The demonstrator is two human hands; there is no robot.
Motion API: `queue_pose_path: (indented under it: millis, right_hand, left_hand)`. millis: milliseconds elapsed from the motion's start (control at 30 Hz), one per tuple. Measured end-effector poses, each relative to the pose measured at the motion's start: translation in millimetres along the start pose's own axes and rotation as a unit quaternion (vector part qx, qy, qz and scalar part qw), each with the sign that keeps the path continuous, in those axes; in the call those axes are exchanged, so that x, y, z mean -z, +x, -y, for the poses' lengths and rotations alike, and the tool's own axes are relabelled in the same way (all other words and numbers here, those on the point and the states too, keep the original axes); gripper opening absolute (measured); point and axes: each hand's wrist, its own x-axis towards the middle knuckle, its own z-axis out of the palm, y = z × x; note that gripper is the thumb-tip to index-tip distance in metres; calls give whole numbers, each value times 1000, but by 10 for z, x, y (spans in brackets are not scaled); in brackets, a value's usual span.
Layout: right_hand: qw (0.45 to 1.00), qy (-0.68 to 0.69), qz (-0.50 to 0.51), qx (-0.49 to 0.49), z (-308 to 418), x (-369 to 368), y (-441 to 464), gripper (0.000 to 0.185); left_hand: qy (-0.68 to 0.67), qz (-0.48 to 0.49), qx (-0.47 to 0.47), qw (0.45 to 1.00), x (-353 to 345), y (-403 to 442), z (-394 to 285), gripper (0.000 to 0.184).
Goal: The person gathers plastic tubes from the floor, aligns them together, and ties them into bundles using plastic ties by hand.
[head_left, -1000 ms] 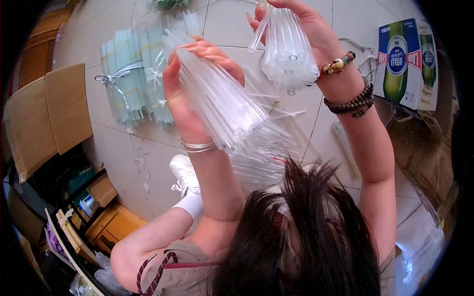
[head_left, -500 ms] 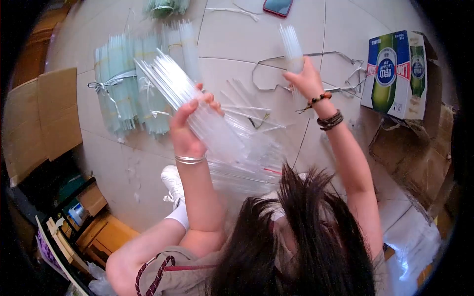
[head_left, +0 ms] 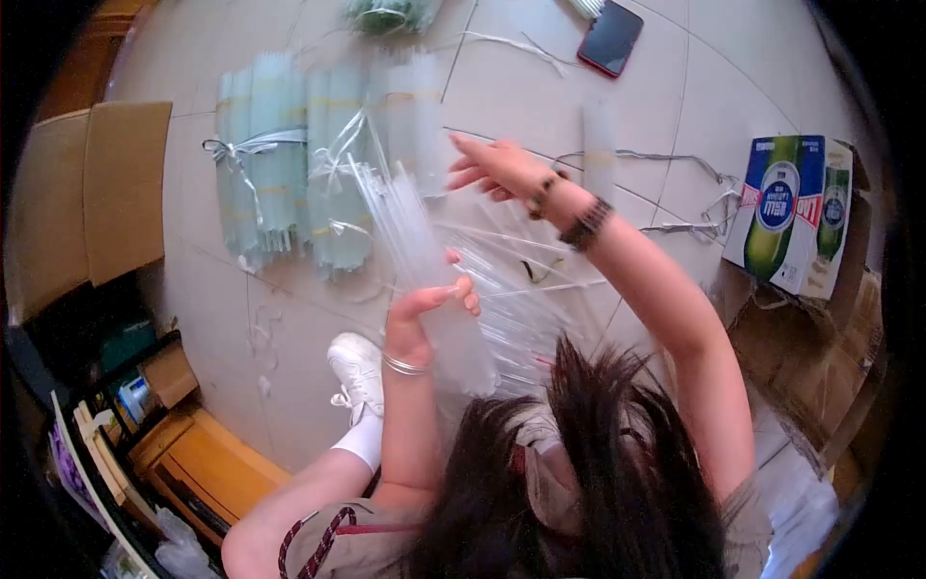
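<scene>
My left hand [head_left: 424, 314] is wrapped round a thick bunch of clear plastic tubes [head_left: 410, 232], tilted with its upper ends to the left. My right hand [head_left: 497, 174] is in the air just right of that bunch, fingers stretched out and holding nothing. Beyond my right wrist, a small banded bundle of tubes [head_left: 598, 145] lies on the floor, slightly blurred. Loose clear tubes [head_left: 516, 304] are heaped on the tiles below and between my hands.
Pale green bundles tied with ribbon [head_left: 260, 159] lie at the left, near whitish banded bundles [head_left: 417, 116]. A phone [head_left: 611, 39] lies at the top. Grey strapping [head_left: 666, 159] and a beer carton [head_left: 786, 217] are at the right. Cardboard [head_left: 130, 193] stands at the left.
My right hand has let go of the small bundle, now on the floor, and moved left toward the bunch in my left hand. That bunch is lower and more upright. The view has shifted.
</scene>
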Motion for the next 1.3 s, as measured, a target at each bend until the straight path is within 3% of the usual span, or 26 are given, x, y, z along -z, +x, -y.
queue_pose_path:
  millis: [67, 167, 200, 300, 367, 433, 500, 567, 633, 667, 733, 800, 867, 933, 1000, 1133, 1233, 1267, 1300]
  right_hand:
    - [979, 130, 100, -123, 86, -265, 349, 58]
    - [992, 54, 115, -12, 298, -532, 560, 55]
    - [998, 22, 47, 30, 356, -560, 590, 40]
    - [975, 49, -70, 207, 400, -307, 762, 38]
    - [930, 54, -135, 336, 695, -43, 366, 33]
    - [924, -83, -157, 339, 849, 143, -326, 30]
    - [944, -189, -119, 244, 644, 106, -819, 33]
    - [916, -286, -97, 263, 207, -129, -1097, 34]
    - [863, -370, -144, 312, -192, -400, -1189, 42]
    - [856, -351, -154, 347, -317, -484, -1188, 42]
    - [835, -314, -173, 416, -447, -615, -1172, 43]
    - [839, -293, -152, 434, -445, -751, -1175, 35]
    - [850, -273, -142, 427, -400, -837, -1173, 21]
    - [863, -254, -105, 423, -371, -792, -1141, 19]
    - [874, -260, -94, 399, -328, -734, -1135, 22]
    - [819, -323, -90, 466, -450, -618, -1104, 23]
    - [784, -387, -31, 483, -485, -520, -1062, 22]
    - [724, -397, -34, 563, -485, -476, -1021, 21]
    - [718, -393, -29, 573, -497, -487, -983, 21]
  left_hand:
    - [-4, -4, 21, 1000, 95, -47, -13, 56]
    - [112, -67, 13, 991, 89, -39, -8, 52]
    - [120, -45, 17, 992, 113, -31, -30, 52]
    - [132, 8, 41, 990, 232, 1, 2, 53]
    - [129, 28, 53, 990, 289, 48, 49, 52]
    - [114, -7, 9, 993, 229, 124, 116, 52]
    - [90, -27, -30, 995, 137, 247, 129, 53]
    - [51, -40, -56, 996, 77, 332, 132, 53]
    - [87, -79, -35, 992, 160, 385, 117, 51]
    - [105, -100, -24, 989, 233, 395, 128, 51]
    - [187, -20, -114, 976, 434, 442, 213, 51]
    - [110, 83, -106, 985, 545, 502, 215, 52]
    - [-129, 195, 10, 972, 617, 569, 148, 53]
    - [-9, 159, -38, 987, 524, 525, 94, 51]
    - [-5, 96, 14, 995, 315, 523, 50, 51]
    - [-41, 63, 52, 996, -57, 570, 94, 53]
    - [-90, 64, 8, 994, -207, 506, 228, 54]
    - [-99, 61, -12, 993, -195, 502, 242, 54]
    - [-91, 60, -30, 994, -92, 516, 266, 55]
